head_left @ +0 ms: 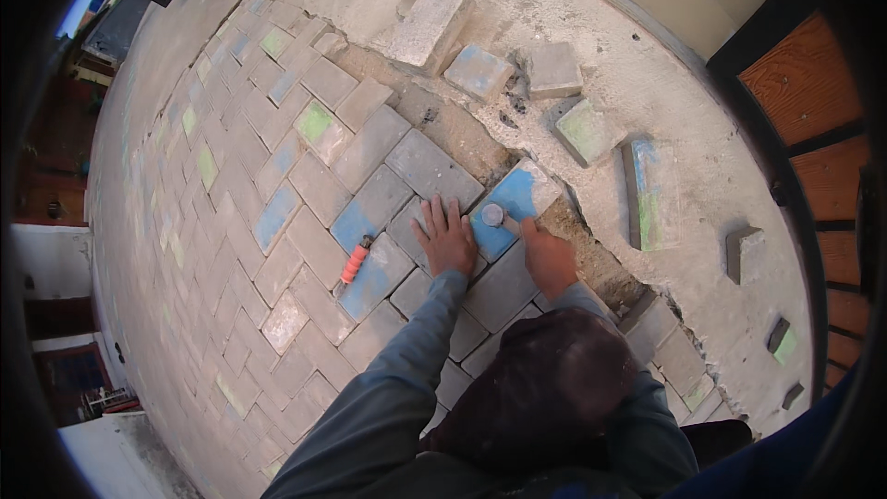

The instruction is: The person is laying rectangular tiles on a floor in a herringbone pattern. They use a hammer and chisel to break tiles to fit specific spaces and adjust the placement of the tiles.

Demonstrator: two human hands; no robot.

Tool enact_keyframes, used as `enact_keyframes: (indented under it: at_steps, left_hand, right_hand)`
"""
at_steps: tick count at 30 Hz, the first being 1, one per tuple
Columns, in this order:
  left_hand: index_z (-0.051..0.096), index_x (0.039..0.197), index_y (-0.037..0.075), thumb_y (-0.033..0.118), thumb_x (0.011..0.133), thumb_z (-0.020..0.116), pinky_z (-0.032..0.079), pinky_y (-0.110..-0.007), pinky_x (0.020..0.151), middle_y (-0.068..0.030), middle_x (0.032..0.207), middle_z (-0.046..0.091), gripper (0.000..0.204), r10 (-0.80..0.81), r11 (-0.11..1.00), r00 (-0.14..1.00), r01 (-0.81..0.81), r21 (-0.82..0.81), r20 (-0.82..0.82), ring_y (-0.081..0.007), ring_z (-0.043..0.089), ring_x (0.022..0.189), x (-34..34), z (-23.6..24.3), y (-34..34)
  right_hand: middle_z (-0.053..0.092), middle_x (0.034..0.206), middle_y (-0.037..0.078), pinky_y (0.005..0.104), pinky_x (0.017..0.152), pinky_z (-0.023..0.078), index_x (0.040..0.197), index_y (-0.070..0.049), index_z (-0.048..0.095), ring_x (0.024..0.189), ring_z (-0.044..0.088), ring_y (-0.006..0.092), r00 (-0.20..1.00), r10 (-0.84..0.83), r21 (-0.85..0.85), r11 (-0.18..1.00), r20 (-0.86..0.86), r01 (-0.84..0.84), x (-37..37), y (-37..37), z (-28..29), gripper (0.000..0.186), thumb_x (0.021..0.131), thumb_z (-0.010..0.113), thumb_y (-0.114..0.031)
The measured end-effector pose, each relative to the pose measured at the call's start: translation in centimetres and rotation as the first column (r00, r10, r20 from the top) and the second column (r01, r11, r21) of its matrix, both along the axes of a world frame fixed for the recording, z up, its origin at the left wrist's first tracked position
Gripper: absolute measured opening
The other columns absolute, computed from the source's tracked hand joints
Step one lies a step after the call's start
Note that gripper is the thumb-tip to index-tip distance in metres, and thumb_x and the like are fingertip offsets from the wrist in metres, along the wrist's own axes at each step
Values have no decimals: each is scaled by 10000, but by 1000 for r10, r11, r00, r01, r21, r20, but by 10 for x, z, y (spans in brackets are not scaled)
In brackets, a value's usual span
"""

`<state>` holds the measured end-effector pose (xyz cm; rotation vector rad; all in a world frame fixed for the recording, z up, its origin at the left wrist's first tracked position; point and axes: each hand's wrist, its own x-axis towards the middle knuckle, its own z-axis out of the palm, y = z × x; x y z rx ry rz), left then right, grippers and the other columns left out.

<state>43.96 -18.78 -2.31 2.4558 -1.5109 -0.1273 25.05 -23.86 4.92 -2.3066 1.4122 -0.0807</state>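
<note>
My left hand (447, 238) lies flat with its fingers spread on a grey paving block, against the edge of a blue-painted paving block (514, 190). My right hand (549, 259) is closed round the handle of a hammer (493, 214), whose round grey metal head is over the blue-painted block. Most of the handle is hidden in my fist. To the left of my left hand, a red-orange ribbed handle (354, 263) with a dark end lies on the paving; its kind cannot be told.
Herringbone paving (277, 268) spreads to the left. A sandy strip (459, 134) runs between the paving and a broken concrete edge. On the concrete lie several loose blocks, including a large grey one (431, 28) and a blue-green one (642, 194). A wooden-slatted gate (804, 79) stands at right.
</note>
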Motion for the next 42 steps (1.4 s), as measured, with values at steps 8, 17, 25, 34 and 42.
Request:
enact_keyframes:
  at_steps: [8,17,25,34,42]
  left_hand:
    - [494,1493,121,350,1075,430,69,-593,1258,-161,1643,331,480,-19,998,999,21,-59,43,-354,190,1567,3,-4,1]
    - [368,1578,73,396,1057,447,80,-561,1267,-171,1675,277,618,-238,970,971,237,-60,0,-380,191,1563,24,-8,116]
    - [249,1598,34,480,1053,449,173,-647,1210,-243,1612,351,731,25,944,949,-127,306,314,-413,254,1535,2,7,389]
    - [277,1550,36,469,1047,464,200,-637,1174,-238,1563,378,690,416,710,883,-466,528,219,-411,287,1478,26,3,422]
    - [302,1508,37,460,1042,478,223,-629,1142,-233,1519,403,653,485,648,842,-528,549,237,-410,315,1427,58,41,429]
  right_hand:
    - [674,1095,341,540,928,509,1286,77,543,1096,644,498,907,-269,409,904,324,123,-54,24,4,516,908,651,-256]
    - [722,994,225,512,863,546,1174,-52,605,971,696,436,907,172,411,912,-384,1,-206,16,144,401,892,715,-317]
    - [746,816,95,429,731,591,858,-128,794,816,748,300,582,95,153,987,-808,52,-333,13,216,115,782,762,-208]
    - [759,1065,149,434,784,582,1129,-60,762,948,748,300,758,-65,80,985,-649,153,-465,-70,78,297,886,687,-216]
    - [775,1074,105,434,820,586,1103,-110,793,1005,741,312,587,119,276,943,-801,186,-369,-76,96,358,860,758,-371]
